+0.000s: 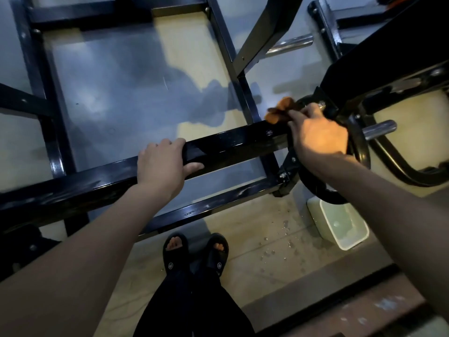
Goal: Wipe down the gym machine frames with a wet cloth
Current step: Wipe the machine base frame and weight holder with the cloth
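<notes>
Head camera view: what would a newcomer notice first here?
The right hand holds an orange cloth against the black frame bar at centre right. The left hand grips the same bar. A white tub stands on the wet floor below.

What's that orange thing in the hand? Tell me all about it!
It is an orange cloth, soft and crumpled into a bunch. The right hand pinches it in its fingers and presses it where the black frame bar meets the machine's round black part. Only its bunched end sticks out past the fingers; the rest is hidden. It is blurred, so wetness cannot be seen.
</notes>
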Demonstrator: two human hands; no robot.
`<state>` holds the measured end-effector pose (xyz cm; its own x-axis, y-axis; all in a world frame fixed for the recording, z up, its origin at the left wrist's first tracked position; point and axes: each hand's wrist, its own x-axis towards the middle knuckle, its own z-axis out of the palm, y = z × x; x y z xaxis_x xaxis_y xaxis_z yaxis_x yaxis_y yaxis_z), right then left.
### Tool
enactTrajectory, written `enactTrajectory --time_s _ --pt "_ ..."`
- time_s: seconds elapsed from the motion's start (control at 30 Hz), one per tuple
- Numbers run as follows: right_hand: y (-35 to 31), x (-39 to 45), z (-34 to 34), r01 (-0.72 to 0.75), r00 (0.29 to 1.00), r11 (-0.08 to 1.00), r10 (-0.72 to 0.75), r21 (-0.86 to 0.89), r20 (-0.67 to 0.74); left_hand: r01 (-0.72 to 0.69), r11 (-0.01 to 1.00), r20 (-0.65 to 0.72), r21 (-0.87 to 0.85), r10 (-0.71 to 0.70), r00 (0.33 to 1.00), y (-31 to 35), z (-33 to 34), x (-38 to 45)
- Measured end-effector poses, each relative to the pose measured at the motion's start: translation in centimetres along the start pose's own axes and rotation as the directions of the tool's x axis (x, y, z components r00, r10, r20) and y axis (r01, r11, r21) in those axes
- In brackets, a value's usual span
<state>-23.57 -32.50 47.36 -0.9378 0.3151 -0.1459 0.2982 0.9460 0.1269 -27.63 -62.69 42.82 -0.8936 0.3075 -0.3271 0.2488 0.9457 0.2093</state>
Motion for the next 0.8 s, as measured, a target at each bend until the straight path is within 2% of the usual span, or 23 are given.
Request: enactTrajectory --time_s 0.1,0.17,0.23,0.3,0.4,0.43,0.53,0.6,0.67,0.73,0.8 --pt "0.7 0.4 0.2 -0.207 0.978 0.977 0.207 -0.055 -0.006 -0.012 1.0 0.003 0.021 0.011 1.0 -0.2 0.0 0.0" --pt "-1.7 -0.2 0.5 -0.267 0.964 0.963 0.267 0.028 0.019 -0.01 1.0 0.004 0.019 0.01 1.0 -0.1 0.0 0.0" --pt "-4.4 -0.7 0.5 -0.199 0.98 0.968 0.196 0.152 0.032 -0.012 1.0 -0.004 0.019 0.012 1.0 -0.1 -0.1 0.0" --pt "-6.2 -1.5 0.2 -0.042 0.998 0.973 0.033 0.225 0.044 -0.018 1.0 -0.009 0.007 0.018 1.0 -0.2 -0.1 0.0" --pt "-6.0 -1.9 -0.4 0.126 0.991 0.979 -0.131 0.162 0.024 -0.027 1.0 -0.008 0.014 0.027 1.0 -0.1 -0.2 0.0" --pt "-4.8 -1.4 -0.4 0.112 0.993 0.989 -0.116 0.098 0.034 -0.026 0.999 -0.008 0.021 0.026 1.0 -0.1 -0.2 0.0" --pt "0.1 0.4 -0.3 -0.097 0.993 0.993 0.101 -0.068 0.061 -0.032 0.999 -0.018 0.034 0.032 0.999 -0.2 -0.3 0.1" --pt "1.3 0.7 -0.2 -0.179 0.98 0.978 0.186 -0.107 0.064 -0.037 0.999 -0.018 0.033 0.037 0.999 -0.2 -0.2 0.2" --pt "-0.5 0.5 -0.1 -0.254 0.963 0.964 0.26 -0.076 0.077 -0.029 0.999 -0.015 0.025 0.029 0.999 -0.2 -0.1 0.1" --pt "-3.5 -0.1 -0.2 -0.258 0.962 0.966 0.254 0.033 0.101 -0.023 0.999 -0.025 0.026 0.024 0.999 -0.1 0.0 0.0" --pt "-6.1 -1.2 -0.2 -0.136 0.987 0.981 0.122 0.135 0.107 -0.029 0.999 -0.033 0.023 0.03 0.999 -0.1 0.1 0.0"
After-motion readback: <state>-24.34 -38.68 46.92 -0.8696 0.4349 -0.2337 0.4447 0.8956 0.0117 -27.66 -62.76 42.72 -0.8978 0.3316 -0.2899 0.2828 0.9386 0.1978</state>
